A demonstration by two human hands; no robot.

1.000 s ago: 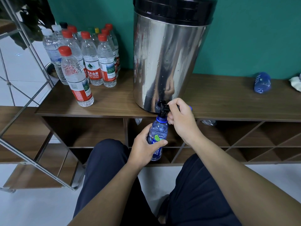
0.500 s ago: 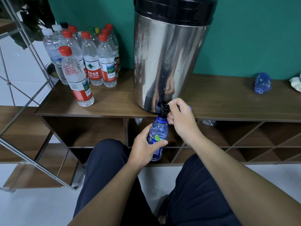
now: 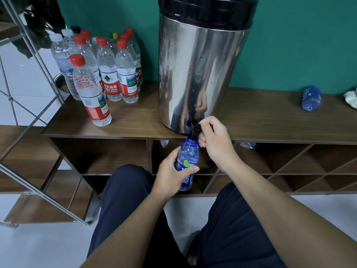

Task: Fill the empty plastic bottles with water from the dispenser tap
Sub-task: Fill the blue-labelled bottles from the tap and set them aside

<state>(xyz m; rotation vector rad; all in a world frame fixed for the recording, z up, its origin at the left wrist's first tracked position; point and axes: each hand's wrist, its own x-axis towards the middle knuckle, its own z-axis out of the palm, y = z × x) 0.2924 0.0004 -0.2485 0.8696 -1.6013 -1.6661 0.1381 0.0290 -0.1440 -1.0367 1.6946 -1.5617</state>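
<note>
— How many dispensers stood on the shelf?
— One steel dispenser (image 3: 201, 70), centre of the frame, with one black tap (image 3: 193, 128).
— And blue bottles?
— Two: one upright blue bottle (image 3: 187, 163) under the tap, one lying blue bottle (image 3: 311, 98) at the right edge.
— The clear ones, upper left?
— A cluster of clear bottles (image 3: 100, 72); I counted about eleven caps, mostly red, though the back ones overlapped.

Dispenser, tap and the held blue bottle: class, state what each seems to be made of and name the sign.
Dispenser: polished metal, probably stainless steel; it gives mirror reflections.
Tap: seemingly black plastic, dull and moulded.
Blue bottle: clear blue-tinted plastic; its far side shows through.
</note>
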